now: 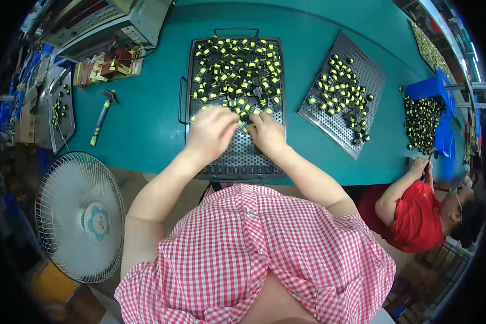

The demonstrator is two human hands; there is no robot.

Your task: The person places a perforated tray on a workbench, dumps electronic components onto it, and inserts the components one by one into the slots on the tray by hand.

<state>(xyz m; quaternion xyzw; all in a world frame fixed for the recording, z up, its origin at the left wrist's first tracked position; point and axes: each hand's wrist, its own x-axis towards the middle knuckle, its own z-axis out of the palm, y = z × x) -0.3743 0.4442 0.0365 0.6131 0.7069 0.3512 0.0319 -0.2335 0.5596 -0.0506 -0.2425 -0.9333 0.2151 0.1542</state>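
Head view: left hand (210,131) and right hand (267,133) are held palm-down, fingers curled, side by side over the perforated tray (237,156), at the near edge of the pile of yellow-black components (237,67). Actual grip can't be told. Forearms are angled inward.

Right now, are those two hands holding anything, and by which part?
Both the left hand and right hand pinch small yellow-and-black parts over the metal tray; the exact grip spot cannot be told.
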